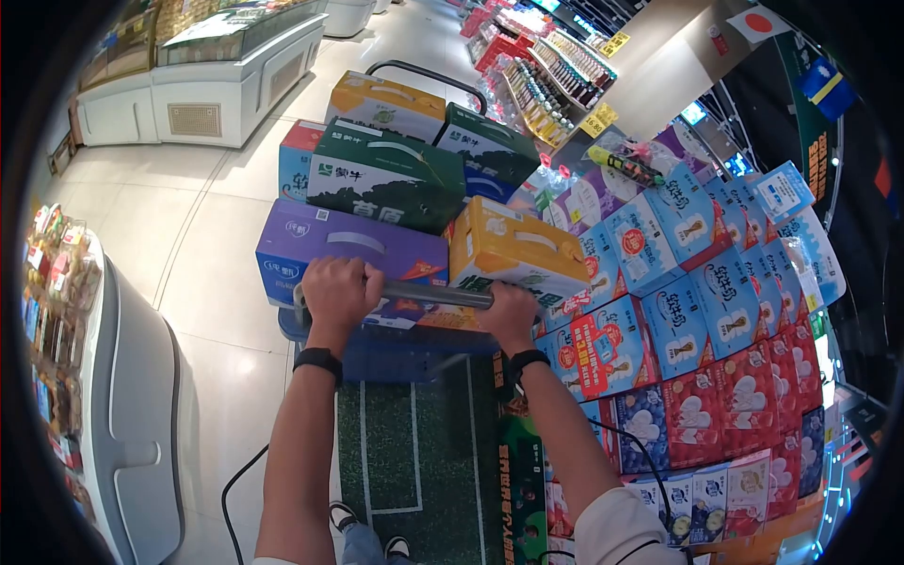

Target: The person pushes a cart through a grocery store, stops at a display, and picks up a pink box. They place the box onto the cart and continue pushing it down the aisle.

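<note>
Both my hands grip the grey handle bar (428, 294) of a flat trolley. My left hand (337, 292) is closed around the bar's left end, my right hand (509, 315) around its right end. Each wrist wears a black band. The trolley carries stacked milk cartons: a purple box (330, 247) nearest my left hand, an orange box (513, 247) by my right hand, dark green boxes (386, 174) behind, and another orange box (388, 104) at the far end.
A tall display of blue and red boxes (697, 330) rises close on the right. A grey freezer cabinet (141, 395) stands on the left, white chest freezers (217, 85) at the back left. A green mat (414, 452) lies underfoot, tiled aisle ahead.
</note>
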The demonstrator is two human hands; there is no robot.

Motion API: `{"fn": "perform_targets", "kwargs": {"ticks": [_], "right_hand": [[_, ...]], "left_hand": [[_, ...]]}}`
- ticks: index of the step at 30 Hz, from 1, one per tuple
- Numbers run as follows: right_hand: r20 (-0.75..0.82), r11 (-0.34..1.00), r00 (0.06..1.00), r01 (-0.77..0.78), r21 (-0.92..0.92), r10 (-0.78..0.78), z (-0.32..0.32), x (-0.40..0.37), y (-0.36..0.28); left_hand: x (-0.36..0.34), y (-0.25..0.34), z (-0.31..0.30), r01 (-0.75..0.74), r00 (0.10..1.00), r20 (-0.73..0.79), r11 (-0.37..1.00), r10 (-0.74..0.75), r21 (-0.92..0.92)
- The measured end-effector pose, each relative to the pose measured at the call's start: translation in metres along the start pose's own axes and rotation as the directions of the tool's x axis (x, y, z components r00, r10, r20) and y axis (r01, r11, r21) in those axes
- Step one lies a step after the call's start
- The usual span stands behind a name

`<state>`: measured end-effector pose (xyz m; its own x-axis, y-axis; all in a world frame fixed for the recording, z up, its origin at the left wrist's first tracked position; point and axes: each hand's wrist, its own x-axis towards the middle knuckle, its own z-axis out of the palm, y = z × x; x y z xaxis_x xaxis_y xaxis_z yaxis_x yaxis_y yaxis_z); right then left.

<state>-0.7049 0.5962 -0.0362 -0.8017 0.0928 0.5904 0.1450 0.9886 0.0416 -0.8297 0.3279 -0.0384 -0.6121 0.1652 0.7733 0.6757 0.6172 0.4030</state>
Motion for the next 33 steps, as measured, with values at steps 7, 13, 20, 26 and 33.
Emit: {"fn": "perform_targets", "kwargs": {"ticks": [7,13,20,26,33], "right_hand": [[-0.04,1.0,0.999,0.016,0.001,-0.016,0.008,0.002,0.003],[-0.037,1.0,0.999,0.007,-0.02,-0.008,0.008,0.008,0.003],[0.003,1.0,1.0,-0.001,0.001,0.001,0.013,0.011,0.008],[-0.044,1.0,0.999,-0.005,0.023,0.006,0.029,0.016,0.017],[-0.104,0.996,0.994,0.04,0.078,-0.032,0.042,0.026,0.026]], "left_hand": [[0.002,-0.003,0.002,-0.001,1.0,0.01,1.0,0.001,0.0],[0.01,-0.003,0.003,0.003,0.999,0.046,0.998,-0.005,0.057],[0.007,-0.006,0.018,-0.021,1.0,0.004,0.999,0.021,0.032],[0.008,-0.012,0.031,-0.013,0.999,0.051,0.997,0.009,0.081],[0.014,-0.016,0.049,-0.023,0.998,0.053,0.993,0.017,0.115]]}}
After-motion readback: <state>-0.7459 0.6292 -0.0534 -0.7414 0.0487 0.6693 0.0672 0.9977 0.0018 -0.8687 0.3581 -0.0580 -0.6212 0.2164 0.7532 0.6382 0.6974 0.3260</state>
